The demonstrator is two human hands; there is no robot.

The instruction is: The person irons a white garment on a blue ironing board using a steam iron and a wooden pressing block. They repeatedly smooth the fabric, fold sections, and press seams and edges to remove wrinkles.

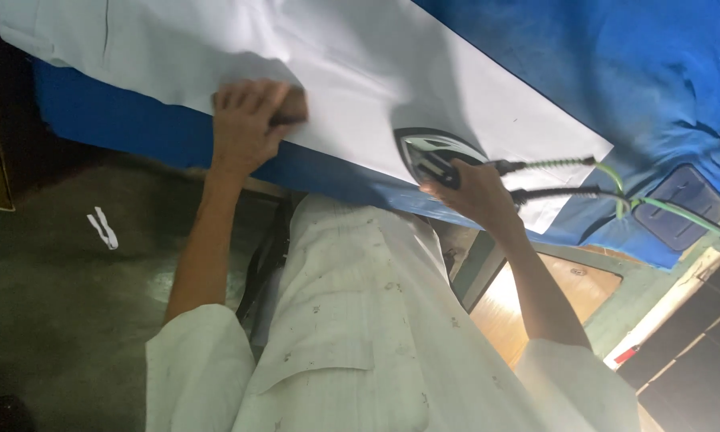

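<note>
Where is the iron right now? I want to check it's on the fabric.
In the head view, the black-and-white iron sits on the white cloth near its front edge, gripped by the right hand.

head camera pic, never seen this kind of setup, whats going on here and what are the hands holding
One picture, from a camera worn on the person's head, looking down past their pale shirt at their own two bare hands; no machine is involved. A white cloth lies spread over a blue padded surface. The right hand has its grip closed on the handle of an iron, which rests on the cloth, its cords trailing right. The left hand presses flat on the cloth near its edge.
</note>
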